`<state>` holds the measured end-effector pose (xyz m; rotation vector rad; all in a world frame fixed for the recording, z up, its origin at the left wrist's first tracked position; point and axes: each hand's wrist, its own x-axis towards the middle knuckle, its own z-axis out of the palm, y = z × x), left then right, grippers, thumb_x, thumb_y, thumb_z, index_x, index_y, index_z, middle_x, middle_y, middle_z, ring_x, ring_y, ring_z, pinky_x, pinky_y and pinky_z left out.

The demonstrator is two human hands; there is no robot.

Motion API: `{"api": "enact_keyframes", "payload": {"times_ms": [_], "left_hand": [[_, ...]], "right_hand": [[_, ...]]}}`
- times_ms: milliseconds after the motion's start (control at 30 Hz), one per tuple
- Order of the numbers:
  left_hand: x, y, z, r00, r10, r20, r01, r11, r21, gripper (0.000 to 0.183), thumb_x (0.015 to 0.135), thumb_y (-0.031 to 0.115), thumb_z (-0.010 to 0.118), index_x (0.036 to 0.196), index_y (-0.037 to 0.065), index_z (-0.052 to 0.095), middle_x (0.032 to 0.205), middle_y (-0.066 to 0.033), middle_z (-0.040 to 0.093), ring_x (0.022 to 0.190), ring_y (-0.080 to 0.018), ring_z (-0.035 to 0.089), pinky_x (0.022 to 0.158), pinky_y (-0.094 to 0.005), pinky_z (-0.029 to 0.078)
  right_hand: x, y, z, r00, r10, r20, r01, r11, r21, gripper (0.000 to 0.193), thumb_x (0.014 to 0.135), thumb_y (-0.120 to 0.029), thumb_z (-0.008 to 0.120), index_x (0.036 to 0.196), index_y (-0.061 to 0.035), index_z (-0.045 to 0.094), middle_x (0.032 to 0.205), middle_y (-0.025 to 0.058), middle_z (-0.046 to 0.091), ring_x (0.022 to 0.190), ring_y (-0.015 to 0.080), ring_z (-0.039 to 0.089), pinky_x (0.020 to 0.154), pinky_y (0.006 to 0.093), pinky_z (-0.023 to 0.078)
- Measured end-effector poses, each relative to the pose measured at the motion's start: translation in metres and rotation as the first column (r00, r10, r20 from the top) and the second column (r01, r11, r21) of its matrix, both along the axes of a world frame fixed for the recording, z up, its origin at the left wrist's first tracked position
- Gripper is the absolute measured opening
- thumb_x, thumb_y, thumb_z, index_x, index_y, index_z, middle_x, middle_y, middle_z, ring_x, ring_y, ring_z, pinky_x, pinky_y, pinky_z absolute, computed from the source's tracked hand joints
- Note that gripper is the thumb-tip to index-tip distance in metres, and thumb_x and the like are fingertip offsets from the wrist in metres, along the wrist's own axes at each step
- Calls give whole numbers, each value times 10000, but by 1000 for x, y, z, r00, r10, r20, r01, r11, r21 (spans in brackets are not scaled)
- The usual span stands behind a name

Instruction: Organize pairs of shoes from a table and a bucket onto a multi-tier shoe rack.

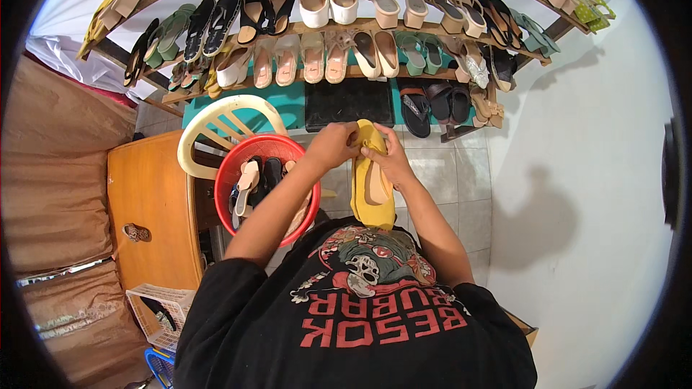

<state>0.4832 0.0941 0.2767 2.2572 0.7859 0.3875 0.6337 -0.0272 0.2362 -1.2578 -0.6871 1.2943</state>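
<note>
**Yellow shoe held between both hands in front of stocked shoe racks**

Nearest, a black shirt (252, 331) is worn, its soft cloth printed with a skull motif. Just beyond it, a yellow shoe (374, 215) is held above the floor (436, 180), its near end close to the shirt. Its far end is gripped by the left hand (334, 145), with the fingers curled in tightly. The same end is grasped from the right by the right hand (393, 161), the thumb laid over the opening's edge. Whether a second yellow shoe is pressed alongside cannot be told.

For sound handling, the body of the shoe should be steadied by one hand while light finger pressure is applied by the other; the upper is judged pliable and could be creased by a hard pinch. Contact with the pale insole is best kept slight, and the near end is best kept off the shirt.

The shoe is noted as rounded at its near end, matt and smooth, with a long oval opening. To the left, loose footwear is contained in a red basket (222, 194) of rigid, perforated plastic. Behind it, a cream chair (191, 145) with a curved, slatted plastic back is seen. Farthest, paired shoes are carried on wooden shelves (367, 24), among them glossy white flats (342, 1) with rounded toes.
</note>
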Motion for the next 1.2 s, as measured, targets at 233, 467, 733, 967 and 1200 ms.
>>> {"api": "enact_keyframes", "payload": {"times_ms": [233,467,733,967,1200], "left_hand": [[25,0,33,825,-136,-548,323,910,260,273,680,321,760,783,76,697,771,-108,696,733,-308,689,655,-419,545],[39,1,11,914,-325,-243,388,875,290,201,742,226,679,850,59,656,835,-115,662,807,-322,662,668,-421,523],[60,-10,21,958,-287,15,275,932,236,158,771,154,643,826,24,573,802,-120,613,774,-338,629,671,-446,502],[48,-13,13,959,-282,37,267,936,231,146,792,145,605,852,20,559,824,-136,594,805,-351,625,687,-456,493],[29,-3,16,952,-295,84,282,949,141,161,810,119,570,930,12,573,871,-164,614,829,-374,621,718,-458,494]], "right_hand": [[10,-1,-13,999,33,-27,-33,999,5,754,796,-50,794,1405,-80,350,1251,107,547,1116,200,588,930,328,493],[46,-3,3,977,18,-210,-79,955,-286,712,741,-26,824,1312,-54,401,1150,119,587,1025,230,637,865,347,535],[59,2,12,989,-34,-144,-1,971,-238,495,766,11,664,1208,-34,447,1099,134,598,922,244,663,776,370,562],[44,-8,2,993,-60,-99,42,984,-175,432,829,-95,700,1180,-56,450,1130,107,578,953,200,631,806,336,524],[44,-8,19,947,71,-314,-113,987,-117,479,900,-153,694,1298,-73,439,1179,70,577,1022,157,601,868,305,495]]}}
